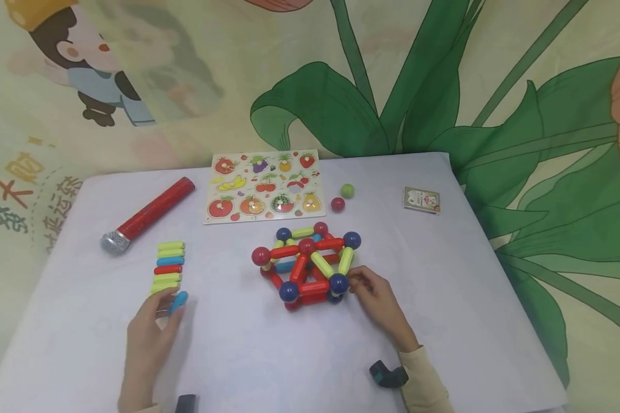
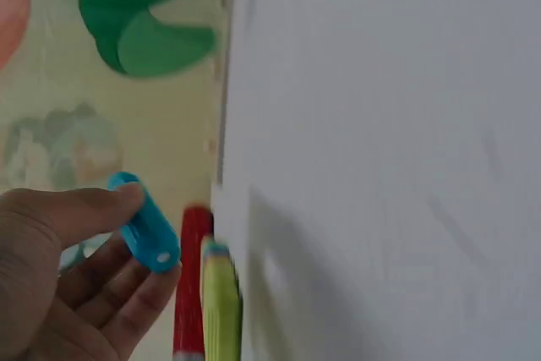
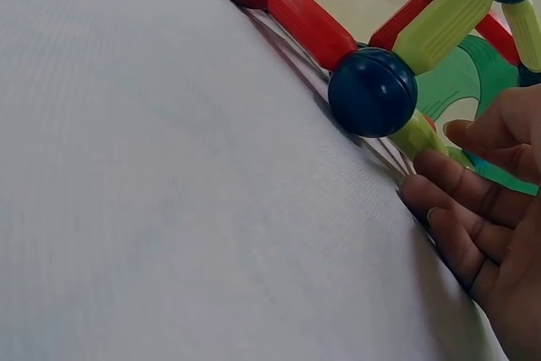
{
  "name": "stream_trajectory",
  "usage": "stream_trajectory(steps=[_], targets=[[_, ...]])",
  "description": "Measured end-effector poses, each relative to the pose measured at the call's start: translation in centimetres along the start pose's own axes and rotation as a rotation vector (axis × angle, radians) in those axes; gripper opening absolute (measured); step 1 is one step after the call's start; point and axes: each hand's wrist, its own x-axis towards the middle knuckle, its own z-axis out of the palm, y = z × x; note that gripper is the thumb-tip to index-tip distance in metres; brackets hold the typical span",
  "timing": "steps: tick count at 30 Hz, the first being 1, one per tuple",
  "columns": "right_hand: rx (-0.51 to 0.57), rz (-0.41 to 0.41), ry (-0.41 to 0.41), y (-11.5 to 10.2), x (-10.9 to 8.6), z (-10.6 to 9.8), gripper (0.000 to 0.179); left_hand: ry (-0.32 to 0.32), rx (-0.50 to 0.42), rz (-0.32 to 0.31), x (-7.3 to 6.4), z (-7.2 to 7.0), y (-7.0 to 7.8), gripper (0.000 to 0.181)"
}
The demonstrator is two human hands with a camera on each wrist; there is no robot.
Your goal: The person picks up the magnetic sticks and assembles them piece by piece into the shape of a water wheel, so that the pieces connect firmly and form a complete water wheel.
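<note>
My left hand (image 1: 152, 338) pinches a blue magnetic rod (image 2: 152, 230) between thumb and fingers, at the near end of a column of rods. Those rods, yellow-green, blue and red (image 1: 169, 269), lie side by side. In the middle of the table stands a frame of magnetic rods and balls (image 1: 315, 288), with red, blue and yellow-green rods joined by dark blue and red balls. Beside its right corner is my right hand (image 1: 379, 301), fingers loosely bent. In the right wrist view its fingertips are right by a yellow-green rod (image 3: 420, 134) below a dark blue ball (image 3: 373, 92), and nothing shows between thumb and fingers.
A fruit puzzle board (image 1: 263, 186) lies at the back, with a green ball (image 1: 347, 190) and a red ball (image 1: 338, 204) to its right. At back left lies a red toy microphone (image 1: 152, 212). A small card box (image 1: 421, 200) sits at back right.
</note>
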Motion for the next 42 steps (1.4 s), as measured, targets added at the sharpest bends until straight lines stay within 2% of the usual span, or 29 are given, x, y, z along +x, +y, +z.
stream_trajectory(steps=[1,3,6,9,12,14,20,24,31,35,39,42], targets=[[0.0,0.003,0.004,0.0,0.0,0.0,0.017,0.005,-0.102,0.008,0.0,0.7,1.0,0.047],[0.003,0.021,0.008,-0.1,0.0,-0.1,0.017,-0.023,-0.357,-0.018,0.0,2.1,3.3,0.051],[0.01,0.048,-0.001,-0.7,0.0,-0.2,0.018,-0.117,-0.702,-0.119,-0.2,4.1,6.7,0.053],[0.008,0.053,-0.019,-2.3,-0.3,-0.4,0.019,-0.155,-0.933,-0.215,-0.3,5.7,9.1,0.053],[-0.004,0.054,-0.024,-3.6,-0.6,-0.5,0.02,-0.154,-1.042,-0.267,-0.4,6.8,10.6,0.052],[-0.01,0.061,-0.016,-3.6,-0.6,-0.5,0.02,-0.161,-1.066,-0.293,-0.4,7.3,11.1,0.052],[-0.017,0.064,0.006,-0.9,-0.1,-0.1,0.018,-0.18,-1.089,-0.354,-0.4,8.0,11.6,0.053],[-0.003,0.036,0.004,-0.1,0.0,-0.1,0.017,-0.198,-1.129,-0.379,-0.2,8.3,11.9,0.057],[0.001,0.043,0.001,0.0,0.1,-0.1,0.018,-0.216,-1.127,-0.411,0.1,8.5,12.6,0.063],[-0.002,0.05,-0.006,-1.3,-0.2,-0.3,0.019,-0.221,-1.115,-0.444,0.2,8.5,12.7,0.064],[-0.007,0.059,-0.02,-3.4,-0.5,-0.7,0.02,-0.223,-1.095,-0.428,0.1,8.5,12.5,0.061],[-0.023,0.065,-0.027,-2.5,-0.5,-0.4,0.021,-0.211,-1.029,-0.367,-0.1,8.3,11.7,0.056]])
